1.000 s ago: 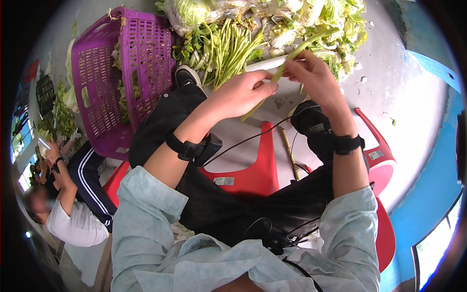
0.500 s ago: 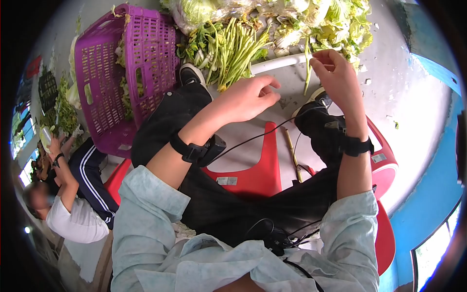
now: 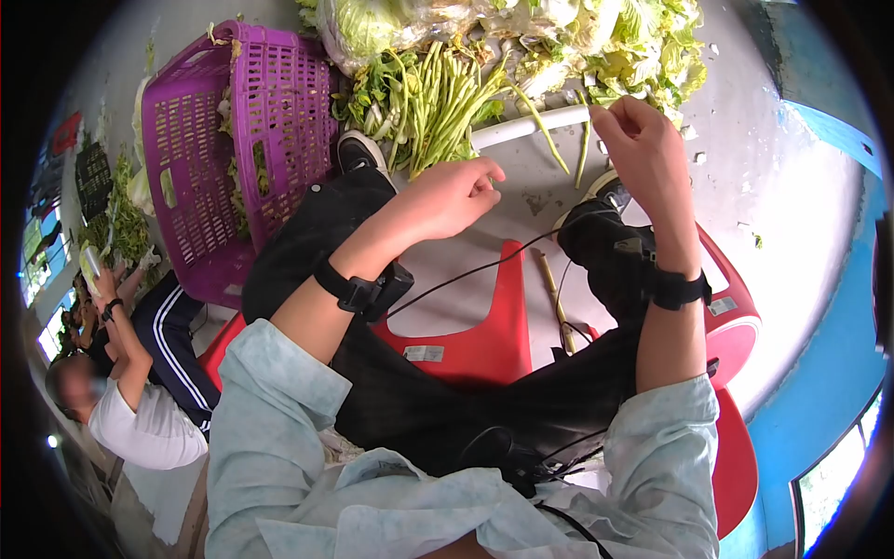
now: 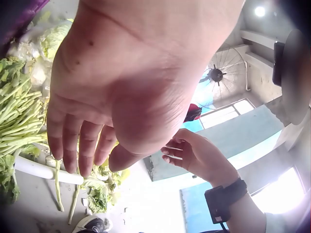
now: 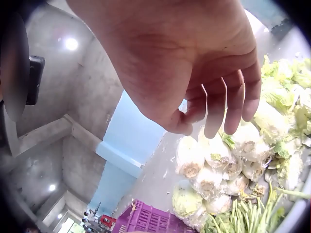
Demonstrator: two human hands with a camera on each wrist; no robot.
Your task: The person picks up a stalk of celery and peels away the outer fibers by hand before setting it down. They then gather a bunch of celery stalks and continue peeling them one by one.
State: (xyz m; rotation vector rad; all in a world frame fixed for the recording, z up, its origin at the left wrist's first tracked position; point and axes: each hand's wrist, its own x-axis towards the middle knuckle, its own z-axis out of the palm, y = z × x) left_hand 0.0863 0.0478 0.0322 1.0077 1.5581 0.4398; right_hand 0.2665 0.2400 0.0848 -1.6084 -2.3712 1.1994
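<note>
Now that a stem has landed across the white bar left of another stalk, the left hand and right hand hang released, both grips free.

Left hand near a bundle of green stems, right hand near two loose stems

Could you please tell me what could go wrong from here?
A loose green stalk lies near the right shoe, so a step might crush it. The black cable runs from the left wristband toward the right leg, so it could pull or snag if the left hand reaches farther.
</note>
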